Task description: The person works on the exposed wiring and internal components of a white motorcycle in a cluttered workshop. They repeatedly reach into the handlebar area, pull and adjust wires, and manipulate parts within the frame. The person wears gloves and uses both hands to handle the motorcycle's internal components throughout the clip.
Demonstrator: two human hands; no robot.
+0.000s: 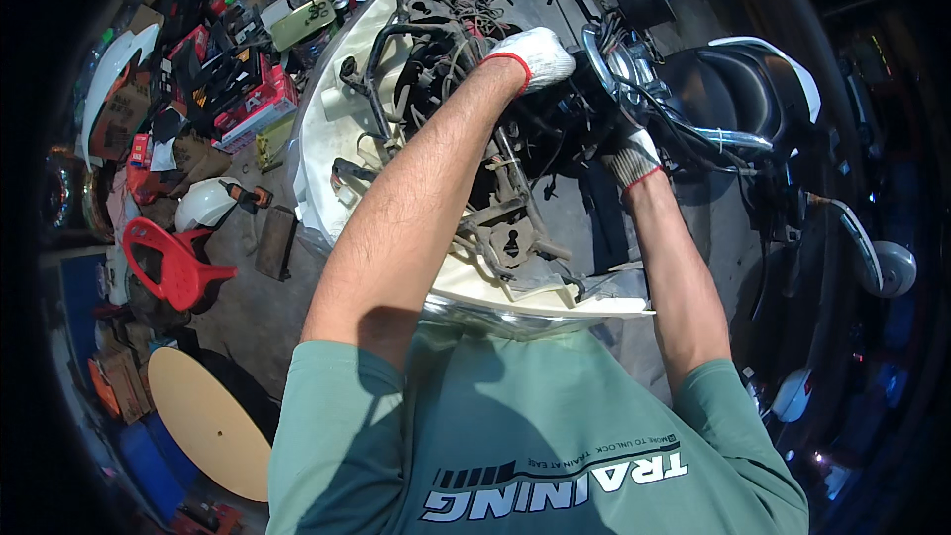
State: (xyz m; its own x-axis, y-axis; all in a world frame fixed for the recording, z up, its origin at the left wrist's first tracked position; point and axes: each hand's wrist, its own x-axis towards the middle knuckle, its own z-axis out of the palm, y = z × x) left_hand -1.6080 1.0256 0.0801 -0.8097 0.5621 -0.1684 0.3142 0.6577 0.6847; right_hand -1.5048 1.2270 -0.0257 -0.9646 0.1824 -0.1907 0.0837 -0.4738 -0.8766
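Observation:
In a white knitted glove with a red cuff, my left hand (536, 57) is at the middle of a partly stripped vehicle front, with its fingers curled down beside dark parts; what they grip is hidden. My right hand (632, 158), gloved the same way, reaches in from the right below chrome and black parts, and its fingers are out of sight. Next to my left hand runs a bundle of thin wires (485, 20). A black tube frame (374, 89) stands inside a cream body panel (315, 154). A rusty metal bracket (508, 241) lies nearer to me.
A black seat (728, 89) with chrome tubing (733, 138) is at right, and a round mirror (895, 268) hangs farther out. On the left floor are a red plastic part (168, 263), a white helmet-like shell (208, 203), a round tan board (210, 421) and many boxes (260, 109).

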